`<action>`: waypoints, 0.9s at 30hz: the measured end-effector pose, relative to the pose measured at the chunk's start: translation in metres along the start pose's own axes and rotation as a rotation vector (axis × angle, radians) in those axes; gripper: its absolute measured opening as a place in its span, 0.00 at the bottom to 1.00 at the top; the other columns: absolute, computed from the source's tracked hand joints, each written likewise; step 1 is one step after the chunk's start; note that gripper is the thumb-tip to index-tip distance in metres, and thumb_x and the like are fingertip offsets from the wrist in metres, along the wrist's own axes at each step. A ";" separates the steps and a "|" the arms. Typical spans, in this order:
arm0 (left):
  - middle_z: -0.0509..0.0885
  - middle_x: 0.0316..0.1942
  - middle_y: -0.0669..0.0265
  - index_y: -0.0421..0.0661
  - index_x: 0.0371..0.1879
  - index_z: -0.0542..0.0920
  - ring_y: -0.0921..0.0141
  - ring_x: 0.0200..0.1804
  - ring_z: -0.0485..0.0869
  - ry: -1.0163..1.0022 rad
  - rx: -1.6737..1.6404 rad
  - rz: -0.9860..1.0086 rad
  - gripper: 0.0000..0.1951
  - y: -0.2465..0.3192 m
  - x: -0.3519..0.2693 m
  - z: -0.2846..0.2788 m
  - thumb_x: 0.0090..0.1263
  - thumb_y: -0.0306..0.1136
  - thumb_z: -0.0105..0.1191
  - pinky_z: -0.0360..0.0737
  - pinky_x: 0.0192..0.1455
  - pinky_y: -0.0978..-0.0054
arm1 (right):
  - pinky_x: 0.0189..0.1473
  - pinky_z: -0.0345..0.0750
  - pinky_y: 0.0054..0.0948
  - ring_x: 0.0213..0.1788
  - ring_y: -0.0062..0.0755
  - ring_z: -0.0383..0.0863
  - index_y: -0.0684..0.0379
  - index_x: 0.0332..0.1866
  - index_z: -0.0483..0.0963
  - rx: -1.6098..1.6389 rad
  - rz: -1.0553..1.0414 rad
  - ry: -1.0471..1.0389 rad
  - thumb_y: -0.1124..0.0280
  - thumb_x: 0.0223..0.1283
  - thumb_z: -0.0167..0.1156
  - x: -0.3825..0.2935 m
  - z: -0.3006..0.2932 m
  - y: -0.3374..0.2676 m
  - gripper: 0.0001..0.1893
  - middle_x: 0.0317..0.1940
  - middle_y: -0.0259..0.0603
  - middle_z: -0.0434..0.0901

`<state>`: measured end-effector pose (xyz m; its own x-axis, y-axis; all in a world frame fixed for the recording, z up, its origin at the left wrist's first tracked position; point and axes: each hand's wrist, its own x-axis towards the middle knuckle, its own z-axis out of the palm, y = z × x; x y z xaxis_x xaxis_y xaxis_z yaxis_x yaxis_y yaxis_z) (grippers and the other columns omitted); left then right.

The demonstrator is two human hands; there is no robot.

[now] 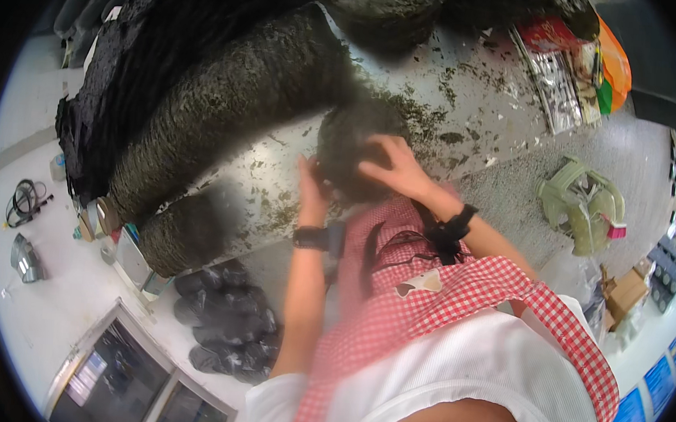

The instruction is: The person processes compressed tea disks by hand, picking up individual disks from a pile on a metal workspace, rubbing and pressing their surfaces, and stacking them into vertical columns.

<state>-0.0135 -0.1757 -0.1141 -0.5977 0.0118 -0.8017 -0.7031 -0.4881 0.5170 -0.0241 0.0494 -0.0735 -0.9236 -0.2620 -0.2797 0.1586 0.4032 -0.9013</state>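
A round, dark green stack (350, 126), apparently dried seaweed, is on the flake-strewn table (270, 165) before me. It is blurred, so its layers cannot be made out. My left hand (312, 188) lies upright along its near left side, thumb and fingers pointing away from me. From the right, my right hand (397, 167) curves its spread fingers over the stack's side. The stack sits between both hands. Just behind and to the left, a long roll-like row (235, 80) of the same dark material lies across the table.
Another round stack (381, 8) stands at the back. Silver and red packets (558, 85) lie at the table's right end. A short dark stack (184, 229) sits at the left edge. Black plastic bags (227, 321) are piled on the floor, and a green plastic stool (583, 199) stands right.
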 end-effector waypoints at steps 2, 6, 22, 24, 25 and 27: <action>0.65 0.67 0.55 0.39 0.68 0.60 0.57 0.66 0.67 -0.164 -0.035 0.027 0.45 0.005 -0.026 0.024 0.67 0.71 0.34 0.60 0.70 0.56 | 0.67 0.60 0.45 0.65 0.54 0.60 0.57 0.64 0.62 0.125 0.006 -0.005 0.45 0.42 0.71 -0.019 -0.008 -0.017 0.45 0.62 0.62 0.60; 0.66 0.66 0.57 0.41 0.67 0.60 0.60 0.67 0.66 -0.446 0.006 0.097 0.42 0.025 -0.084 0.058 0.65 0.65 0.46 0.63 0.70 0.57 | 0.68 0.57 0.50 0.71 0.59 0.52 0.61 0.60 0.62 -0.019 -0.159 0.087 0.42 0.32 0.75 -0.056 0.002 -0.043 0.49 0.66 0.64 0.55; 0.72 0.62 0.61 0.44 0.64 0.68 0.58 0.64 0.70 -0.278 -0.308 0.179 0.40 -0.002 -0.098 0.007 0.52 0.48 0.67 0.65 0.69 0.53 | 0.44 0.74 0.29 0.39 0.35 0.79 0.68 0.51 0.72 0.123 0.114 0.865 0.63 0.68 0.53 -0.078 -0.113 0.002 0.17 0.39 0.44 0.81; 0.71 0.64 0.62 0.46 0.64 0.68 0.59 0.65 0.68 -0.346 -0.450 0.133 0.40 -0.003 -0.096 0.007 0.52 0.48 0.68 0.64 0.70 0.53 | 0.52 0.73 0.34 0.53 0.39 0.76 0.72 0.57 0.68 0.294 0.312 0.871 0.55 0.67 0.55 -0.073 -0.155 0.041 0.27 0.55 0.53 0.74; 0.71 0.64 0.62 0.46 0.64 0.68 0.59 0.65 0.68 -0.344 -0.445 0.120 0.40 -0.004 -0.098 0.015 0.52 0.48 0.68 0.64 0.70 0.53 | 0.55 0.70 0.38 0.57 0.45 0.73 0.73 0.58 0.65 0.163 0.346 0.897 0.53 0.63 0.59 -0.070 -0.166 0.064 0.31 0.56 0.58 0.71; 0.71 0.63 0.62 0.45 0.64 0.68 0.59 0.65 0.69 -0.218 -0.332 0.152 0.41 -0.005 -0.102 0.033 0.50 0.49 0.69 0.64 0.70 0.53 | 0.56 0.70 0.40 0.54 0.52 0.73 0.70 0.59 0.65 -0.597 0.093 0.805 0.57 0.58 0.62 -0.070 -0.165 0.081 0.31 0.52 0.59 0.72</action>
<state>0.0380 -0.1455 -0.0248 -0.7772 0.0850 -0.6234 -0.4600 -0.7528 0.4708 -0.0041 0.2455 -0.0725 -0.9126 0.3741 0.1649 0.2448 0.8230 -0.5126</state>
